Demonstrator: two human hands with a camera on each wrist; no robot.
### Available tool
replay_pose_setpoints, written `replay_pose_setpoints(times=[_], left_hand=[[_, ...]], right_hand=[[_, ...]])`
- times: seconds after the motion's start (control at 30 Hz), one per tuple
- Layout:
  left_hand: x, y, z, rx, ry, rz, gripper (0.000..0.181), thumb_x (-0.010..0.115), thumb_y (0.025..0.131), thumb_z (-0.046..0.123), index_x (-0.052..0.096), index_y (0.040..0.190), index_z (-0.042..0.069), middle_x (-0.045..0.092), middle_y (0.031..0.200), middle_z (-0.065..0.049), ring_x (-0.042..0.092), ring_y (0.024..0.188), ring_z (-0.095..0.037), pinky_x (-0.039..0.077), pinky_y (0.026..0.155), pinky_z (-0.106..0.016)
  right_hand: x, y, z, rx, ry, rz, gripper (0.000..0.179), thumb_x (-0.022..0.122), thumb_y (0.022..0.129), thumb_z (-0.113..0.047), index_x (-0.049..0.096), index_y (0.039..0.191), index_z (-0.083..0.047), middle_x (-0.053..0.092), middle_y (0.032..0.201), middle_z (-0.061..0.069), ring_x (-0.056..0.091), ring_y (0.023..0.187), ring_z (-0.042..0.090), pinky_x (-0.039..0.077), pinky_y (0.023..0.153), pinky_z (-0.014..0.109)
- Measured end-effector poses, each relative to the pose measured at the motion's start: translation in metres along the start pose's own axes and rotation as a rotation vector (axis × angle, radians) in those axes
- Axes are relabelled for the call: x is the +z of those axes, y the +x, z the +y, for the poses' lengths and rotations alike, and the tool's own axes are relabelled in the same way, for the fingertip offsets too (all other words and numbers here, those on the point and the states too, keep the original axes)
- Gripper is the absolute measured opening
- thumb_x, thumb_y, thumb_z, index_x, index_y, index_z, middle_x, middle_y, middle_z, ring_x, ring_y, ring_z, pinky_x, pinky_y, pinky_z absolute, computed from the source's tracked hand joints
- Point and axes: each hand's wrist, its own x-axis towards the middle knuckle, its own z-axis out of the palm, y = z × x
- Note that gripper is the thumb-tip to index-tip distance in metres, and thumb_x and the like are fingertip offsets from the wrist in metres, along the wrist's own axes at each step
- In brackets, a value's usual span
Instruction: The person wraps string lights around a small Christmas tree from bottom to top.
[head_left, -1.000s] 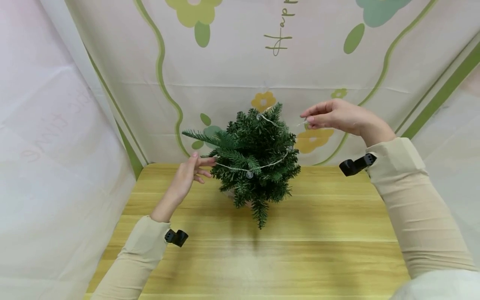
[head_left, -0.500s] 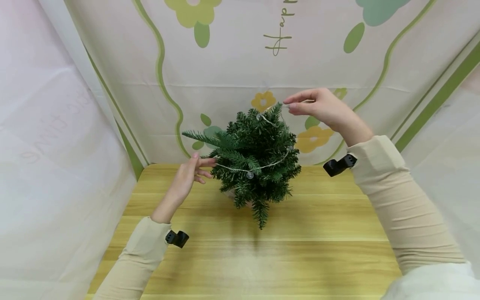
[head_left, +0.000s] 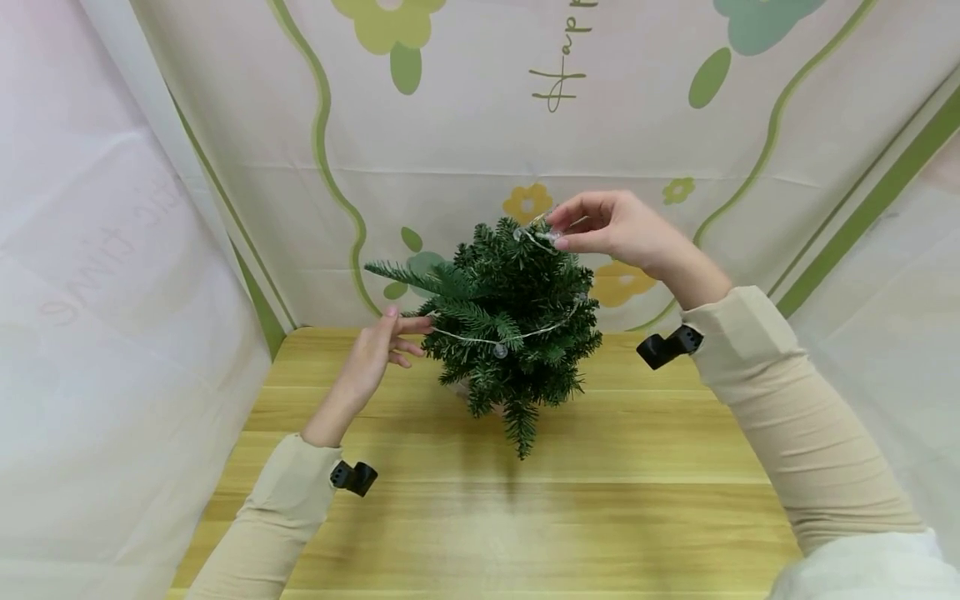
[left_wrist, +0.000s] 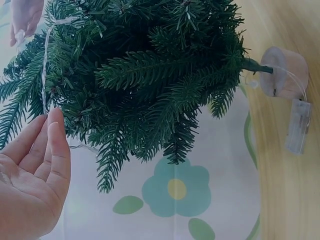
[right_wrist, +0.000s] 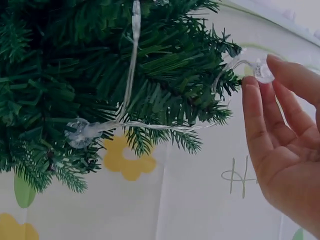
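A small artificial Christmas tree (head_left: 517,292) with dark green branches stands on the table. A clear string of lights (head_left: 480,338) wraps round it, with small transparent bulbs (right_wrist: 82,132) along the wire. My right hand (head_left: 622,233) is at the treetop and pinches one clear bulb (right_wrist: 264,72) between thumb and fingertips, beside the upper branches. At the tree's left side, my left hand (head_left: 367,350) has its fingers extended, their tips touching the light wire (left_wrist: 45,75). In the left wrist view that palm faces the camera. The wire behind the tree is hidden.
The tree's round pale base (left_wrist: 284,72) rests on the wooden table (head_left: 487,517). Beside the base lies a clear battery box (left_wrist: 298,126) joined to the wire. Printed fabric walls (head_left: 450,125) with flowers stand behind and at both sides.
My right hand has moved left to the treetop, rising and then dipping slightly, carrying the pinched bulb with its wire. The left hand and the tree have stayed in place.
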Motion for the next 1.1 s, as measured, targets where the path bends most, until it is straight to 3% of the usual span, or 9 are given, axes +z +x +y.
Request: replay_pose_setpoints(times=[0.27,0.37,0.57,0.93,1.1], left_hand=[[-0.001,0.0,0.001,0.011,-0.012,-0.003,0.067,0.014,0.105,0.043,0.058,0.127,-0.003,0.06,0.128,-0.023,0.066,0.092,-0.034,0.055,0.071,-0.027],[-0.002,0.0,0.0,0.001,-0.015,-0.008,0.068,0.014,0.105,0.044,0.057,0.128,-0.003,0.059,0.13,-0.023,0.065,0.095,-0.037,0.056,0.074,-0.03],[-0.002,0.001,-0.001,0.0,-0.013,-0.01,0.07,0.014,0.104,0.046,0.057,0.128,-0.003,0.059,0.131,-0.022,0.064,0.096,-0.04,0.056,0.077,-0.039],[-0.002,0.001,-0.001,0.007,-0.012,-0.008,0.069,0.014,0.104,0.046,0.056,0.129,-0.004,0.06,0.127,-0.024,0.066,0.093,-0.034,0.056,0.076,-0.036],[-0.003,0.002,-0.001,0.015,-0.019,-0.004,0.067,0.015,0.105,0.044,0.056,0.128,-0.004,0.061,0.125,-0.025,0.067,0.091,-0.032,0.056,0.074,-0.032]], right_hand=[[0.003,-0.006,0.002,0.045,-0.156,-0.052,0.028,0.067,0.089,-0.015,0.066,0.116,-0.007,0.067,0.116,0.002,0.064,0.097,0.004,0.051,0.084,0.021],[0.003,-0.006,0.003,0.066,-0.144,-0.067,0.029,0.067,0.089,-0.016,0.066,0.117,-0.007,0.066,0.119,0.001,0.063,0.099,0.003,0.05,0.088,0.021],[0.003,-0.006,0.004,0.083,-0.118,-0.075,0.03,0.066,0.09,-0.013,0.065,0.119,-0.007,0.068,0.109,-0.007,0.062,0.101,0.003,0.049,0.09,0.021],[-0.002,-0.006,0.011,0.037,0.022,-0.127,0.034,0.057,0.09,0.004,0.057,0.124,0.004,0.067,0.105,-0.006,0.065,0.1,0.009,0.054,0.087,0.019],[-0.007,-0.007,0.015,0.05,0.028,-0.102,0.035,0.058,0.091,0.0,0.057,0.126,0.001,0.068,0.107,-0.005,0.065,0.103,0.011,0.053,0.089,0.02]])
